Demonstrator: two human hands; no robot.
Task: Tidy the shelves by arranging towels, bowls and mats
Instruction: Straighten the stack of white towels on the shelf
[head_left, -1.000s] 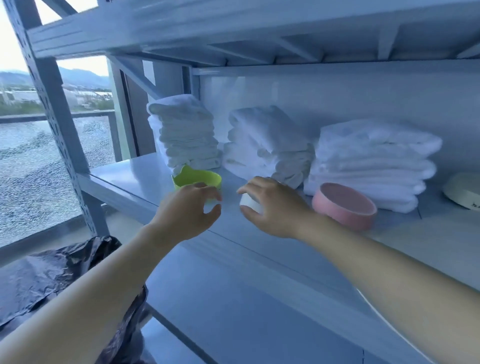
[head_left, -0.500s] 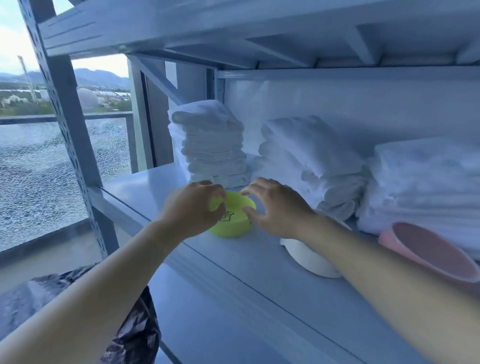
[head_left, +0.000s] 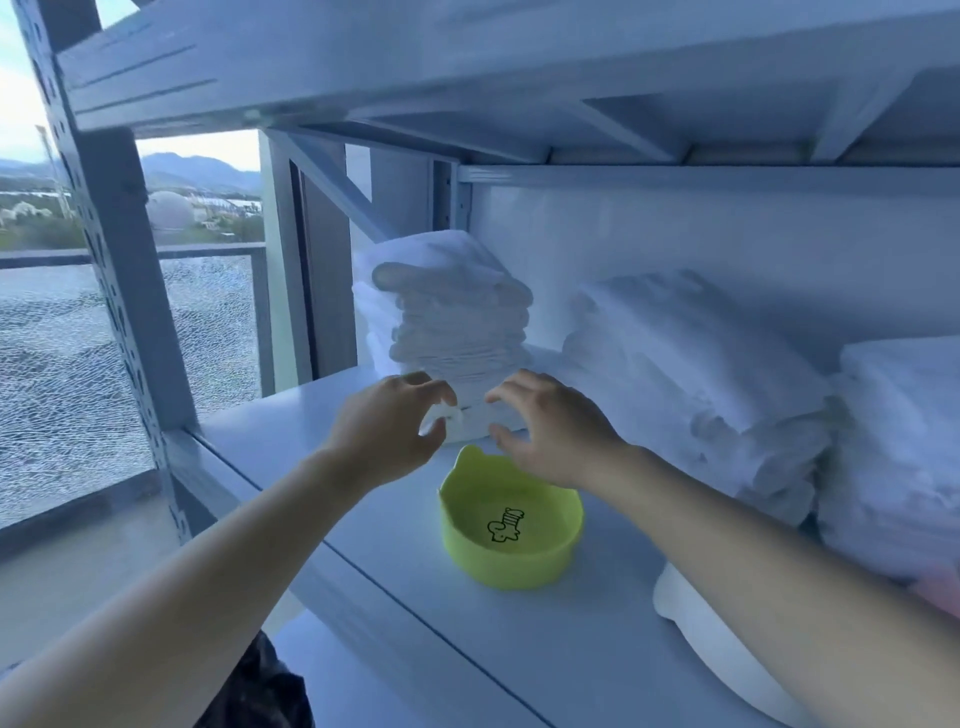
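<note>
Both hands have left the green bowl (head_left: 511, 525) and risen to the foot of the left towel stack (head_left: 457, 317). The left hand (head_left: 384, 431) curls its fingers at the stack's lowest corner, with a scrap of white showing between thumb and forefinger; whether it pinches the cloth cannot be told. The right hand (head_left: 550, 431) hovers just beside it, fingers spread and bent, holding nothing.

Below the wrists the green bowl stands upright on the shelf (head_left: 519, 654), mouth up, its two ear-shaped bumps on the far rim toward the towels; being round, it has no long axis.

The towel stack stands tall, folded edges facing forward. The middle towel stack (head_left: 691, 364) slumps beside it; the right towel stack (head_left: 904, 441) is cut off by the frame. A white bowl (head_left: 691, 618) lies mostly hidden behind the right forearm; the pink bowl (head_left: 943, 597) is only a blur at the edge.
</note>
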